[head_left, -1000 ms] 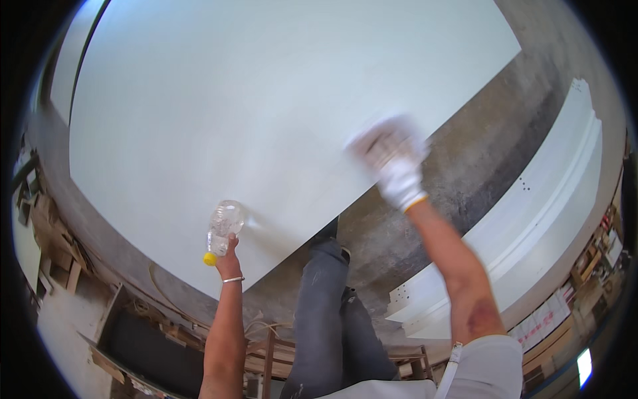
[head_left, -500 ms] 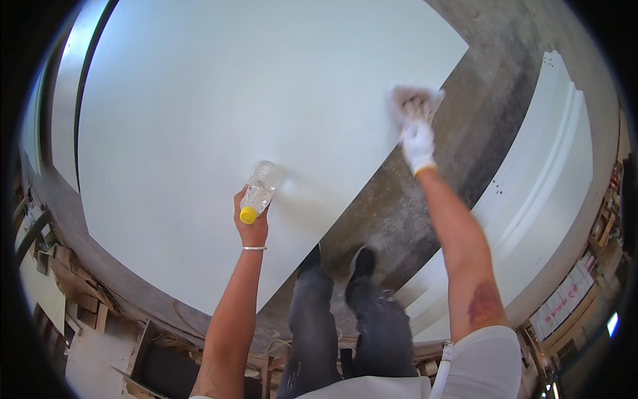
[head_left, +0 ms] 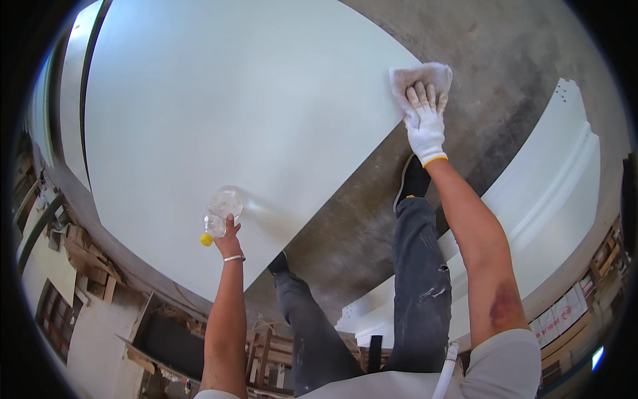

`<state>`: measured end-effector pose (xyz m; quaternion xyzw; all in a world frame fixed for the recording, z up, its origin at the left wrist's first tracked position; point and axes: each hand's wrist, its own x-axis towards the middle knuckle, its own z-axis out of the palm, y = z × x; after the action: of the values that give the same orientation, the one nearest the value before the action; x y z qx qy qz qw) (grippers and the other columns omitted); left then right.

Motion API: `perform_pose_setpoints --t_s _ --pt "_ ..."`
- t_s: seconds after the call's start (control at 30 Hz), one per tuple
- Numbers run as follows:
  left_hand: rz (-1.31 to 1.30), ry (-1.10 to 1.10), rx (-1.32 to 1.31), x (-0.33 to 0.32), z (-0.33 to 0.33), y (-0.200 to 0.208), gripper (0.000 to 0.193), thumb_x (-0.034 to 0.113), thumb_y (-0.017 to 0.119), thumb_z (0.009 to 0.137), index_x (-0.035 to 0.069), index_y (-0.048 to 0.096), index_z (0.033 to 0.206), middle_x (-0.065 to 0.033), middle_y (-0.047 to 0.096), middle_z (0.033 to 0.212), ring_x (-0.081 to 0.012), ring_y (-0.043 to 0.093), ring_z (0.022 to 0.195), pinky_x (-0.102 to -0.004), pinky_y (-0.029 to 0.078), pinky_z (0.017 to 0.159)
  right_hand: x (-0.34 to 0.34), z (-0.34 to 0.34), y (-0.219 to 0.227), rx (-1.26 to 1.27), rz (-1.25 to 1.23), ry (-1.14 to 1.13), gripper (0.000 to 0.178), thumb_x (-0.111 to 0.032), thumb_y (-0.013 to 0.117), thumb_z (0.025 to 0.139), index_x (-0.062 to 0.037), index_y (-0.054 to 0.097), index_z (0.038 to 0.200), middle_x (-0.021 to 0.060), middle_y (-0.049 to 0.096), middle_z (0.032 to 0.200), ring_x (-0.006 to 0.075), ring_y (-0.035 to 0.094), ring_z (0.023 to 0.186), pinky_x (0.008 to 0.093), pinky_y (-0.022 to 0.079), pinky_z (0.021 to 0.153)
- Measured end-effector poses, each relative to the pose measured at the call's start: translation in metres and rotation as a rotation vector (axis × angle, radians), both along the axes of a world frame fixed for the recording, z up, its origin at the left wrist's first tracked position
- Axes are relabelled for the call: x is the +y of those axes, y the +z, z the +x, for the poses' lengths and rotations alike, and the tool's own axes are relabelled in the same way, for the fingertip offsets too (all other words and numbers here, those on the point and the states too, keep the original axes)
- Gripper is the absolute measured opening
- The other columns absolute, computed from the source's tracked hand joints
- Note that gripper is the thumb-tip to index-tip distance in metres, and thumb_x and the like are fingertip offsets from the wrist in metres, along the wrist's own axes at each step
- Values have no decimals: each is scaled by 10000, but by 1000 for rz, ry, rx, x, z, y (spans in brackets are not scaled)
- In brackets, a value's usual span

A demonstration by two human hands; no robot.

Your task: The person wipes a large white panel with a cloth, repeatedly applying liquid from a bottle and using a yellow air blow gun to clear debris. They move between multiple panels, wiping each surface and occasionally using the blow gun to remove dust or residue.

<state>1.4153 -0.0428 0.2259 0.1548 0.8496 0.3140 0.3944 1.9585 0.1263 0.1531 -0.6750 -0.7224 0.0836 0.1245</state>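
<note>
A: How do the edges lie, and what room is there?

B: The white panel spreads wide; its front edge slants from the near corner up to the right corner. Past that edge, a strip of grey floor runs between it and a long white piece. Both legs come in there, the right shoe on the floor just off the edge.

A: Any writing?

B: Red characters on a pale package, low on the right, small and bent by the lens.

A: What does the left hand have?

B: The left hand is wrapped around a bottle, thumb on its side, well in from the panel's front edge and nearer the near corner than the right one. It's clear plastic with a yellow cap, tilted, cap toward the person. I can't tell whether its base touches the panel.

A: And the right?

B: The right hand, in a white glove with a yellow cuff, lies with fingers stretched out on a cloth. That's whitish, fluffy and rumpled, covering the panel's right corner and lapping past the edge.
</note>
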Motion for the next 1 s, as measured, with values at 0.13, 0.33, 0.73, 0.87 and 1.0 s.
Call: perform_pose_setpoints --t_s 0.13,0.33,0.73,0.87,1.0 --pt "-27 106 -64 12 18 15 648 216 770 974 39 446 1507 -132 606 1390 -288 685 1165 -396 648 809 -81 -83 8 -135 -414 433 544 -282 579 960 -128 579 1481 142 479 1595 443 351 1512 737 154 1215" --pt "-53 216 -81 19 32 13 710 178 804 944 81 416 1531 -126 619 1371 -282 694 1147 -404 648 745 -47 -57 32 291 -419 947 433 -315 565 972 -224 632 1390 16 645 1417 211 579 1345 436 366 1184" --pt "-25 170 -6 28 48 16 660 205 803 943 30 467 1483 -128 622 1335 -267 688 1132 -365 672 730 8 -23 47 6 -458 655 644 -215 556 938 -84 461 1561 155 470 1595 404 361 1514 587 187 1268" --pt "-12 176 28 29 51 15 648 211 801 946 17 480 1475 -124 618 1333 -237 684 1120 -341 671 707 37 8 28 45 -126 14 607 -203 563 971 -54 459 1550 211 438 1595 479 305 1511 589 151 1281" --pt "6 186 21 30 54 14 626 200 797 949 9 495 1462 -124 608 1344 -224 682 1107 -337 672 704 24 9 15 31 -180 -30 632 -203 601 949 -15 455 1534 278 378 1613 504 246 1528 580 143 1285"
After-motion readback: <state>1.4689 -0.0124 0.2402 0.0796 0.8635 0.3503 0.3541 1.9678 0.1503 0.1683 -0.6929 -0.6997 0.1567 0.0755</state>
